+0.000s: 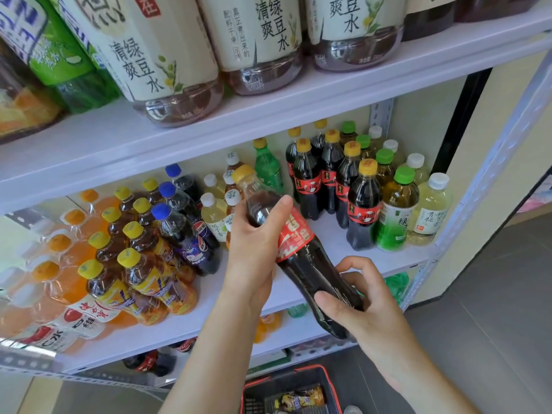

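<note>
Both hands grip tilted yellow-capped dark cola plastic bottle [300,258]: left hand [254,252] fingers [282,206] wrap shoulder, right hand [361,300] base. Likely shelving; next: upright it beside matching colas [363,204], 1 o'clock.

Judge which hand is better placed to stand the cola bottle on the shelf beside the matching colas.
Left, probably: the left hand grips the cola bottle above its label and can carry it upright; the right hand grips the base, which must meet the shelf.
</note>
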Demonstrator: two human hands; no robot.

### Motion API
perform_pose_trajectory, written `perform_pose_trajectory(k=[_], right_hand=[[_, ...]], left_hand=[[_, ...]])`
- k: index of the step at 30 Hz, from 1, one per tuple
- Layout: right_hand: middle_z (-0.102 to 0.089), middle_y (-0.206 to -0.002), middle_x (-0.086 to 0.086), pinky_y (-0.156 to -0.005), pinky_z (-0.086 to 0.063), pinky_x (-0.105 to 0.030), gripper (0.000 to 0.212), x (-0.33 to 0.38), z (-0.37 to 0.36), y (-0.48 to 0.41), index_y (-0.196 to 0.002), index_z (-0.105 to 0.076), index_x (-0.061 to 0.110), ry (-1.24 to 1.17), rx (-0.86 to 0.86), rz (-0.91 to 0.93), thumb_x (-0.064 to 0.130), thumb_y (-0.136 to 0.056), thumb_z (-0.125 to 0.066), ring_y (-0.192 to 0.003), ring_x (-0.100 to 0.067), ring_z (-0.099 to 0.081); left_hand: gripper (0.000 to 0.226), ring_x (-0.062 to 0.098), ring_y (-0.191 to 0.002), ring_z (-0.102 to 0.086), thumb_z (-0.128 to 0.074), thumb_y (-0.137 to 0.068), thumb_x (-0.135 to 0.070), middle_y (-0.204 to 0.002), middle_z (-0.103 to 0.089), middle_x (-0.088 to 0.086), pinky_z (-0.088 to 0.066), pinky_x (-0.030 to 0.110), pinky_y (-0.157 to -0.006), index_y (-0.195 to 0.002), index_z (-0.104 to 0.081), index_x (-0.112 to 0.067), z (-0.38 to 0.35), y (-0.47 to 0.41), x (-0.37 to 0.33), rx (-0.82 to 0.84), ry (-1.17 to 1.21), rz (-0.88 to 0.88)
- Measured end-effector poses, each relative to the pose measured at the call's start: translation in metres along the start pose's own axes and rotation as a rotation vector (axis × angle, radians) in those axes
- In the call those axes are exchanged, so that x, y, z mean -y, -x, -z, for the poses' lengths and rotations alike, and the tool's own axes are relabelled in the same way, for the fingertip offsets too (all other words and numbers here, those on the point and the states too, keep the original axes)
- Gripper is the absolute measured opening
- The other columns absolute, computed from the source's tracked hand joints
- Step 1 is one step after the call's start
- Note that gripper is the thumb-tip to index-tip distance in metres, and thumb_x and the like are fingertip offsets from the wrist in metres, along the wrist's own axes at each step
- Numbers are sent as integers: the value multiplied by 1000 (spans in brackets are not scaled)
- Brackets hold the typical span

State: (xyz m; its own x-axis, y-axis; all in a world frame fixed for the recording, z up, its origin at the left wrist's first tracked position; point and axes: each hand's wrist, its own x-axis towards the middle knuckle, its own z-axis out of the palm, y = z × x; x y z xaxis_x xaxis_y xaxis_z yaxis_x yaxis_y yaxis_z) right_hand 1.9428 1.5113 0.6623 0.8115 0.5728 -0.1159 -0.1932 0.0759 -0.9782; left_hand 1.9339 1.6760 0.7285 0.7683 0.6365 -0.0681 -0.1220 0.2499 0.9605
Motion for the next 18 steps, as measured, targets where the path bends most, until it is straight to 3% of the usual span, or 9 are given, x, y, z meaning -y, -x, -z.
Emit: perform_pose_trajectory(k=[4,7,11,15,18], right_hand=[[-67,-91,10,-57,-53,-21,56,-3,-7,3,-105,-50,35,169,-62,91,54,-61,-79,-67,-11,-67],[-67,-92,11,-61,-54,-22,59,-1,-5,3,-107,-50,37,180,-19,69,56,-59,-80,-72,-11,-69],[-69,-106,-11,-74,-59,-45,68,7,6,-2,-115,-60,29,-204,193,-179,64,-60,-82,-90,-30,-70],[-65,-113,-30,-65,-58,-42,70,10,12,-3,-117,-68,8,-475,433,-382,57,-69,-79,-93,-42,-69],[-66,-108,-30,-68,-56,-44,66,3,13,-3,-116,-68,9,-416,412,-321,57,-72,-78,-91,-40,-68]], left_hand=[[18,14,-66,-68,-70,-88,-12,-79,-70,3,-57,27,-61,-104,-62,-12,1,1,2,-74,106,44],[15,19,-71,-67,-66,-88,-10,-86,-69,10,-57,32,-64,-102,-62,-14,4,1,2,-74,135,65],[36,30,-86,-66,-69,-81,-15,-103,-67,23,-56,40,-73,-115,-59,-6,4,2,1,-40,191,109],[49,26,-85,-71,-66,-70,-28,-99,-73,16,-57,39,-73,-114,-58,-8,7,3,1,80,283,200],[44,21,-83,-69,-67,-73,-36,-101,-71,10,-55,37,-73,-111,-64,-13,13,-1,-3,133,233,202]])
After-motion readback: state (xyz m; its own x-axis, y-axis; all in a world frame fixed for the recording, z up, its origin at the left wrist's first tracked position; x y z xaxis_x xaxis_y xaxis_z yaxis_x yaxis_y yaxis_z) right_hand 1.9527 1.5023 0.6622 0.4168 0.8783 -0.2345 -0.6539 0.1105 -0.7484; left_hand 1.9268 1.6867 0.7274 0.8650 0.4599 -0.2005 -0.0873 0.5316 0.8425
